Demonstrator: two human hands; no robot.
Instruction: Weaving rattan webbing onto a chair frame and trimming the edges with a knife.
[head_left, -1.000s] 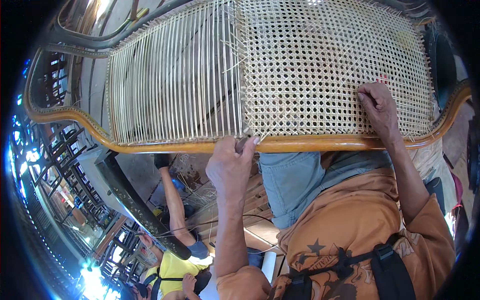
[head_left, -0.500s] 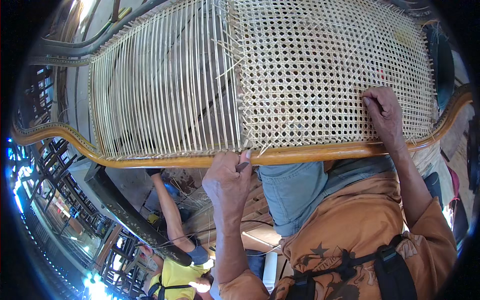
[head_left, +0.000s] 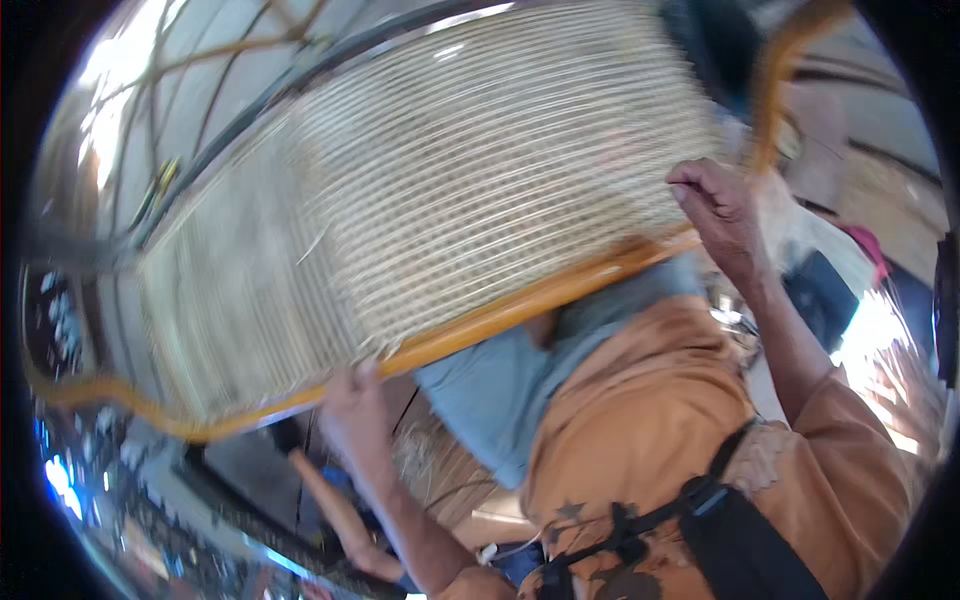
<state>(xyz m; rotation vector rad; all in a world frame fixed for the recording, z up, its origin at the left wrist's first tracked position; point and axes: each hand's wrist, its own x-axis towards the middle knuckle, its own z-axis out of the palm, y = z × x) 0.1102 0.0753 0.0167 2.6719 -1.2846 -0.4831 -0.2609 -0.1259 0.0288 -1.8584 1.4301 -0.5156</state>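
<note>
A long wooden seat frame (head_left: 480, 325) with a curving front rail lies across my lap. Its right section holds an open-mesh cane panel (head_left: 510, 160); the left section holds parallel cane strands (head_left: 230, 290). My left hand (head_left: 355, 400) is closed at the front rail, below where the two sections meet; motion smears its fingers, and what they hold is unclear. Above the panel's right end, my right hand (head_left: 720, 205) is raised with thumb and fingers pinched together. Anything in that pinch is too small to make out. One loose cane end (head_left: 315, 245) sticks up near the join.
Another person's forearm (head_left: 335, 510) reaches under the frame at lower left, beside a dark curved wooden part (head_left: 240, 530). A dark rounded object (head_left: 712, 55) stands beyond the panel's right end. Loose cane scraps (head_left: 420, 455) lie on the floor.
The view has swung and blurred, so the frame now slants down to the left. My right hand appears nearer the panel's right edge, still pinched. My left hand stays at the rail by the join.
</note>
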